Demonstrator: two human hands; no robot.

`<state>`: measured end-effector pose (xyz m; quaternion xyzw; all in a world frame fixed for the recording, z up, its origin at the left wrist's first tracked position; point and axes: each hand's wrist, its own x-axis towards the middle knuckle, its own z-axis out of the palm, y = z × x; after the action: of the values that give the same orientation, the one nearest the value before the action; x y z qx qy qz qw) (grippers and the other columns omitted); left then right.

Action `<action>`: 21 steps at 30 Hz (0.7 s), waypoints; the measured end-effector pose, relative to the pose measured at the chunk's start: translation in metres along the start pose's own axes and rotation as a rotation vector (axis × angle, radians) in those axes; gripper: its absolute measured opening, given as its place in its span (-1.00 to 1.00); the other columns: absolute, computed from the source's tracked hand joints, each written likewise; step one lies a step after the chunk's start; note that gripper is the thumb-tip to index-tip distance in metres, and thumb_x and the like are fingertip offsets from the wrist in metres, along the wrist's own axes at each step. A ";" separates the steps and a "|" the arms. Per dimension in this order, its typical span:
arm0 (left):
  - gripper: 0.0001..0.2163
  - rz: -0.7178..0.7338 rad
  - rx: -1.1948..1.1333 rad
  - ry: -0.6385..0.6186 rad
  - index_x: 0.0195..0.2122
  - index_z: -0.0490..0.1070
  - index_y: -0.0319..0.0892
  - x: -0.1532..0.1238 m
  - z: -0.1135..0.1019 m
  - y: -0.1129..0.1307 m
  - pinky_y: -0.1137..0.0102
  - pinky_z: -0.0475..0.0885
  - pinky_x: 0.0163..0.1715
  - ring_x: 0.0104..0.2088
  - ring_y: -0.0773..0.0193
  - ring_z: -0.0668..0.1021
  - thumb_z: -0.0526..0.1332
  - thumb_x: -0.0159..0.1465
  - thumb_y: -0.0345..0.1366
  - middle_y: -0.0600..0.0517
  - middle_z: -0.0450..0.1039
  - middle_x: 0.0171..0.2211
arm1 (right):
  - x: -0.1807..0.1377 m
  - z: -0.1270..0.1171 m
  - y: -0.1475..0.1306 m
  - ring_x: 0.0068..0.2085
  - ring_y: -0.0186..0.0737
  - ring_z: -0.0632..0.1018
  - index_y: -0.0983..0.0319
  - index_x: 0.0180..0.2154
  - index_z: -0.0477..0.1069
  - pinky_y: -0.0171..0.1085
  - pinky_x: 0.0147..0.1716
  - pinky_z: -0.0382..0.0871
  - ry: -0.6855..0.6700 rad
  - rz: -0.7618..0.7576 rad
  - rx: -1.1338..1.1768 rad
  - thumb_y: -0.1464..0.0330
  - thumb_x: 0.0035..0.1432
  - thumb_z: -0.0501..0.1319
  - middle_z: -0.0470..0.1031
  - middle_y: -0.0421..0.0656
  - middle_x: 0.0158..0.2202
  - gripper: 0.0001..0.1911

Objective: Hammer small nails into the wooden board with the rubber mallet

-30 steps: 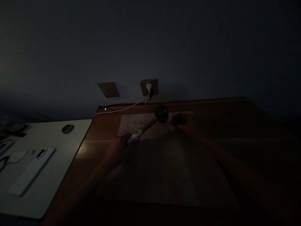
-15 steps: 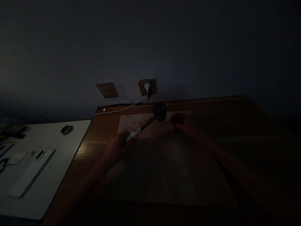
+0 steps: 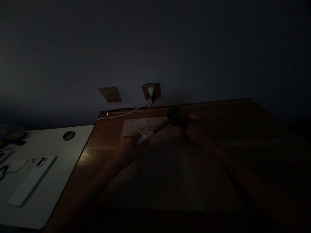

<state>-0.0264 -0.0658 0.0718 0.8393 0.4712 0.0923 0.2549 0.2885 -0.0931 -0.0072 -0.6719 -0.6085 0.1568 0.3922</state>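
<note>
My left hand (image 3: 130, 145) is closed around the pale-wrapped grip of a mallet (image 3: 161, 125) with a wooden handle. Its dark, rounded head (image 3: 175, 115) is beside the fingers of my right hand (image 3: 190, 127) and partly covers them. Those fingers look closed together low over the board; what they pinch, if anything, is lost in the dark. A pale, thin board (image 3: 155, 174) lies beneath both hands. Small shiny metal pieces, perhaps nails (image 3: 151, 126), form a row near its far edge; the handle hides part of that row.
The wooden table (image 3: 94, 155) meets a wall with two socket plates. A white plug (image 3: 151, 91) and cable (image 3: 128, 113) run along the table's back edge. On the left, a white tabletop (image 3: 73, 155) carries a phone (image 3: 32, 181) and a round dark object (image 3: 68, 135).
My left hand has moved the mallet to the right, so its head now overlaps my right hand's fingers. More of the metal pieces show left of the handle.
</note>
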 end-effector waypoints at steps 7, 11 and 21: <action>-0.55 -0.002 0.008 0.002 -0.44 0.37 -0.11 0.005 0.006 0.004 0.38 0.13 -0.47 -0.53 0.27 0.44 0.05 0.38 0.14 0.05 0.37 -0.56 | 0.001 -0.005 -0.008 -0.19 0.04 0.69 0.16 0.03 0.53 -0.14 -0.24 0.54 0.025 -0.013 -0.105 0.38 0.15 0.40 0.71 -0.04 -0.19 -0.62; -0.55 -0.018 -0.006 -0.004 -0.42 0.40 -0.12 0.004 0.007 0.002 0.39 0.14 -0.48 -0.53 0.26 0.46 0.06 0.39 0.13 0.05 0.39 -0.56 | 0.002 -0.004 -0.005 -0.16 0.06 0.68 0.15 0.01 0.54 -0.11 -0.21 0.55 0.033 -0.023 -0.084 0.36 0.13 0.43 0.71 -0.05 -0.17 -0.62; -0.56 0.004 0.016 0.001 -0.40 0.45 -0.14 0.007 0.006 0.006 0.38 0.16 -0.45 -0.50 0.25 0.48 0.08 0.41 0.10 0.02 0.44 -0.53 | 0.003 -0.004 -0.005 -0.17 0.08 0.69 0.11 -0.06 0.55 -0.09 -0.21 0.54 0.029 -0.029 -0.031 0.36 0.08 0.42 0.71 -0.07 -0.17 -0.66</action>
<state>-0.0162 -0.0646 0.0692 0.8423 0.4703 0.0892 0.2477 0.2885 -0.0922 0.0001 -0.6712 -0.6147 0.1319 0.3927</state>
